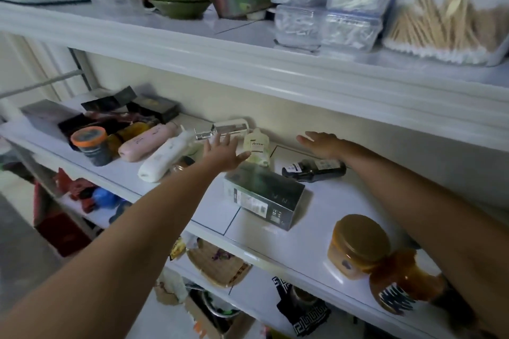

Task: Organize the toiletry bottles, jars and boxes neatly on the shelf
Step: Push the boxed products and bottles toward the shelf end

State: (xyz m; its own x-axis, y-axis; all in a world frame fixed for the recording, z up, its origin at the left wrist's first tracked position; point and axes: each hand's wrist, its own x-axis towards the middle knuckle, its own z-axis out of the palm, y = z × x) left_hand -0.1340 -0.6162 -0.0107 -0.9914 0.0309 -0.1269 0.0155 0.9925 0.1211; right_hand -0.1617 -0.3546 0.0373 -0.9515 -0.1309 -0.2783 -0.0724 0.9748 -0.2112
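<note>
The pale green plastic bottle (256, 146) stood at the back of the white tiled shelf (308, 231), behind a dark green cardboard box (264, 195). The left hand (223, 153) was just beside it, fingers spread apart. The right hand (321, 144) hovered, fingers straight, above a dark glass bottle (314, 169) lying sideways.

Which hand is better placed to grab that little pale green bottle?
The left hand: its thumb is beside the pale green plastic bottle; the right hand hovers over the dark bottle lying flat.
</note>
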